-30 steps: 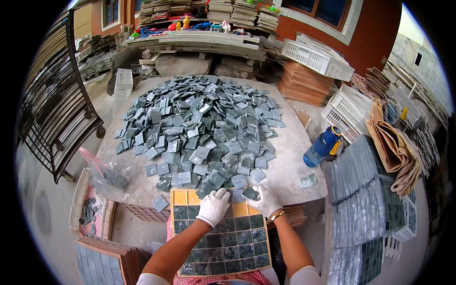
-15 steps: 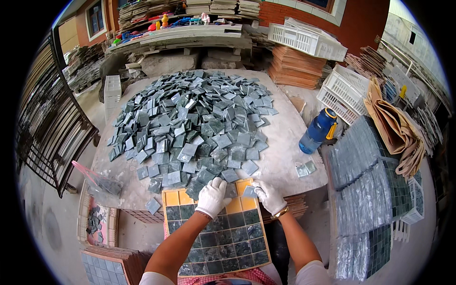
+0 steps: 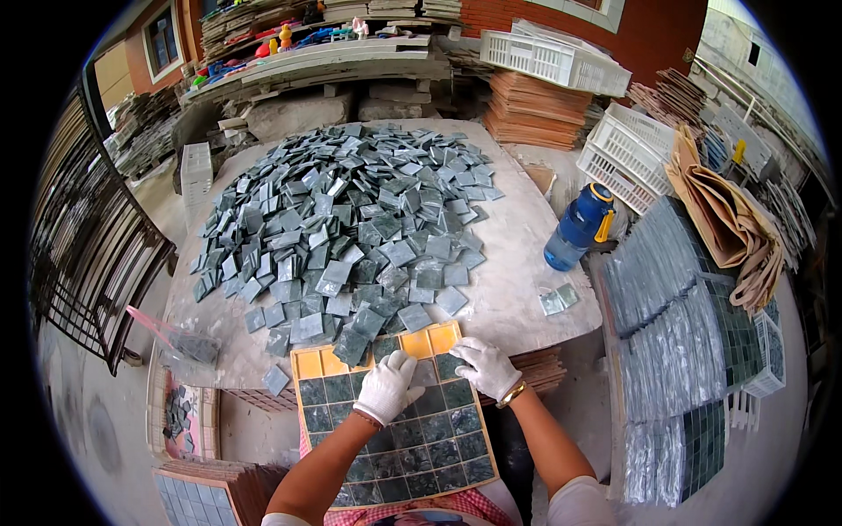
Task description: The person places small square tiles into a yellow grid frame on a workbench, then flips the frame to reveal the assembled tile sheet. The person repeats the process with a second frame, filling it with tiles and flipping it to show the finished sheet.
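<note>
While both gloved hands work the top rows of the grid tray, status as follows:

left hand [image 3: 387, 387]: white glove, fingers curled and pressed flat on a dark green tile [image 3: 423, 374] in the second row; pinch or plain press, cannot tell.
right hand [image 3: 483, 367]: white glove, gold bracelet at wrist, fingers spread flat on tiles near tray's upper right corner; not visibly gripping anything.
grid tray [image 3: 310, 362]: orange-yellow, tilted from table edge toward the lap, mostly filled with green squares; bare cells only along top row.
tile pile [image 3: 346, 215]: loose grey-green squares heaped across the round stone table [image 3: 517, 263], nearest pieces touching tray's top edge.
blue bottle [image 3: 577, 228]: upright at table's right rim, well apart from hands.
finished sheets [image 3: 675, 324]: stacked right of table.
white crates [image 3: 627, 149]: behind the bottle.
</note>
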`<state>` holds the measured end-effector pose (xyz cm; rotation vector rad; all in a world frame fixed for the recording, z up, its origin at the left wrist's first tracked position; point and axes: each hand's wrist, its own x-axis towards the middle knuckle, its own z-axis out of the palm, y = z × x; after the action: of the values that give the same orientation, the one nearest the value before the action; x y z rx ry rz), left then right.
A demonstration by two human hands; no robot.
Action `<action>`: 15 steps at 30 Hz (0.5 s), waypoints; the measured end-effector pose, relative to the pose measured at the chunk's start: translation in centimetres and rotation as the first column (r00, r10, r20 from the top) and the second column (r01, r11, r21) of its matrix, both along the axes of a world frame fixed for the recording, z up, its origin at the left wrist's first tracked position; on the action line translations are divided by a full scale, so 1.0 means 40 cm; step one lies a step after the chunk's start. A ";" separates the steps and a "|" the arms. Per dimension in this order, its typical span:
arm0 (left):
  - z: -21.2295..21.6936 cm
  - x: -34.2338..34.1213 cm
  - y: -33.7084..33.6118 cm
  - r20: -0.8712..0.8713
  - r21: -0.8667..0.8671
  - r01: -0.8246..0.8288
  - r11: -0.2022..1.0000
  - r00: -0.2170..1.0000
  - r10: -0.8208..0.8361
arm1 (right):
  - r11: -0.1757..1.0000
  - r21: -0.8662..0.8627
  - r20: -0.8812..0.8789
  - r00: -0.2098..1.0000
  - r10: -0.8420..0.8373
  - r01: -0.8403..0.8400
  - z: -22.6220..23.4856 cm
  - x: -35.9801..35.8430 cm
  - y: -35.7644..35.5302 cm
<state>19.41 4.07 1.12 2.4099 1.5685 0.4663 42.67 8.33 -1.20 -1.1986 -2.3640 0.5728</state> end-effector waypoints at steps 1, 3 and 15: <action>-0.001 0.001 0.001 0.008 0.018 0.014 1.000 1.000 -0.014 | 0.999 -0.011 0.028 0.999 0.035 -0.035 0.004 0.004 0.002; -0.001 -0.002 -0.005 0.026 0.019 0.010 1.000 1.000 -0.011 | 0.996 -0.033 0.068 0.994 0.089 -0.087 0.026 0.000 0.000; 0.025 -0.007 0.032 0.362 -0.087 0.019 0.996 0.932 0.014 | 0.992 -0.114 -0.112 0.993 0.041 -0.054 0.057 -0.020 -0.017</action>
<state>19.12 5.35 2.11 2.1079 1.3912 0.7738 41.88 7.65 1.08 -1.1312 -2.2993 0.7822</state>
